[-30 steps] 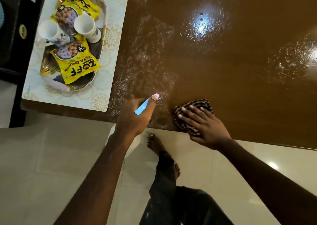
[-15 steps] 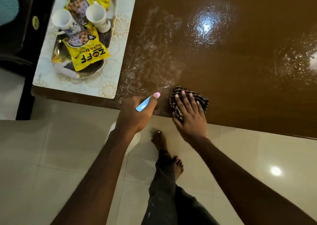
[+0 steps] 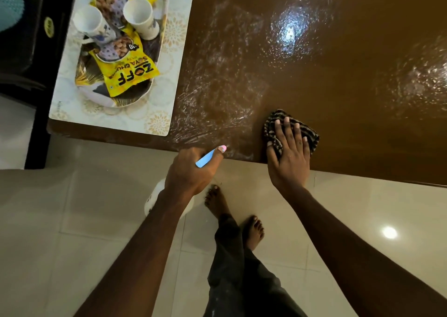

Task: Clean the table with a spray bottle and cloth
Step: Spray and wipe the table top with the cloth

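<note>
Bench (image 3: 350, 94): brown and glossy, its near edge running across just in front of both hands.

Wet patch (image 3: 217, 87): spray streaks and droplets lie left of the right hand and ahead of the left hand, between the cloth and the mat (image 3: 169, 104). Its long axis runs from the near edge away toward the far side. More droplets glint far ahead and to the right. The strip just right of the cloth looks plain and dull.

Cloth (image 3: 271, 123): striped and bunched, on the bench close to the near edge, under the right hand (image 3: 289, 157). This hand lies flat with fingers straight and spread, pressing down, not curled round it. The wrist hangs off the edge.

Bottle (image 3: 205, 159): in the left hand (image 3: 188, 171), left of the cloth hand and just off the bench edge. Fingers wrap the head, and the blue trigger and pink nozzle stick out toward the bench. The white body hangs below the hand.

Judgement: wiping is in hand. The next stroke likely goes left and forward, since the wet lies on the cloth's left side. The right hand is the one to do it. Risk: the left hand sits close by in that path, and the mat edge lies beyond.
</note>
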